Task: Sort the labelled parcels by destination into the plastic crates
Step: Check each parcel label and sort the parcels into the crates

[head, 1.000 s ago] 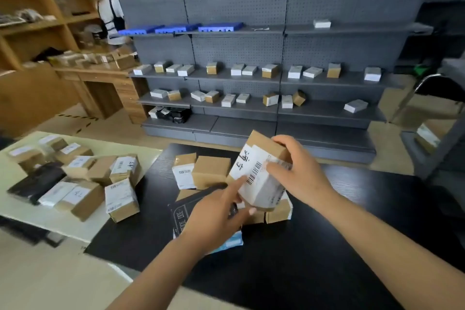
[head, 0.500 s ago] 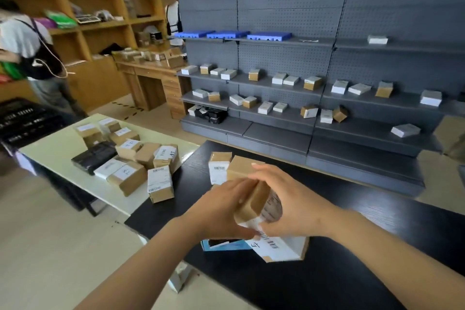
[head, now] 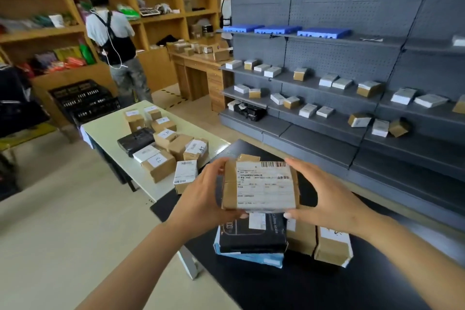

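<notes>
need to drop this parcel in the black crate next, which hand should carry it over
Left, probably. Both hands grip the parcel, but the black crate sits far left, past the white table, on the left hand's side.

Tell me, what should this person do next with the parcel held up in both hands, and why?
Probably read the destination, then carry it left. The parcel is gripped by the left hand and right hand, its white label facing up. The only crate in view, a black crate, stands beyond the white table.
</notes>
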Tool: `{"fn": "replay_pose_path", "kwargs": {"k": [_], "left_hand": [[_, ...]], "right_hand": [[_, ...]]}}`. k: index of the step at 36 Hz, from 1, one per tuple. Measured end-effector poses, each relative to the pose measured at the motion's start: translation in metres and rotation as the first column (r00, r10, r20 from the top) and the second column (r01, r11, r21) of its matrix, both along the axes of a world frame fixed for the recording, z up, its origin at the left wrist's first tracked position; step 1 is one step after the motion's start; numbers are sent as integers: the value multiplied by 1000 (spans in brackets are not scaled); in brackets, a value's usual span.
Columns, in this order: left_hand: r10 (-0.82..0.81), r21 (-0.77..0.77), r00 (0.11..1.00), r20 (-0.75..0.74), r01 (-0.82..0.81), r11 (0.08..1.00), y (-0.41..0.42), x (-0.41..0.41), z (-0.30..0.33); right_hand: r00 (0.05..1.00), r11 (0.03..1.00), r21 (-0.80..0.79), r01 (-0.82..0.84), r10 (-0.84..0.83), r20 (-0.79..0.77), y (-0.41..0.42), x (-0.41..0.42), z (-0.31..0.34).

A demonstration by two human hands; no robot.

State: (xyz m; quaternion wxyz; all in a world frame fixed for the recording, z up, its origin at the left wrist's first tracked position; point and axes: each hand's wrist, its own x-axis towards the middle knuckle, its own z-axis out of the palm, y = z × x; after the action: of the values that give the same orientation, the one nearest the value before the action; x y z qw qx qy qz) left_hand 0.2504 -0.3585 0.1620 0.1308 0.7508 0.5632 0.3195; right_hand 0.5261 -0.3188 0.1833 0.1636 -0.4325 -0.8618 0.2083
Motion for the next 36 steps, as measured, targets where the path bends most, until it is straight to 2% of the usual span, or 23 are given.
{"fn": "replay_pose_path", "kwargs": {"k": [7,17,26,36], "left_hand": [[113,-50,993,43,-111,993,2,1,-14],[281,-95,959,35,-277,956,-16,-27,-28],[419,-36,908,-12,-419,907,-64,-98,-35],[517,8,856,3,-517,856,-128,-201,-27]], "right_hand": [[990,998,-4,-64,63,-127,28,-8,-8],[966,977,-76,-198,182,-186,54,-56,-29],[931,945,-108,-309,277,-237,37,-141,-38],[896,905,-84,-418,395,-201,-9,-257,-30]]}}
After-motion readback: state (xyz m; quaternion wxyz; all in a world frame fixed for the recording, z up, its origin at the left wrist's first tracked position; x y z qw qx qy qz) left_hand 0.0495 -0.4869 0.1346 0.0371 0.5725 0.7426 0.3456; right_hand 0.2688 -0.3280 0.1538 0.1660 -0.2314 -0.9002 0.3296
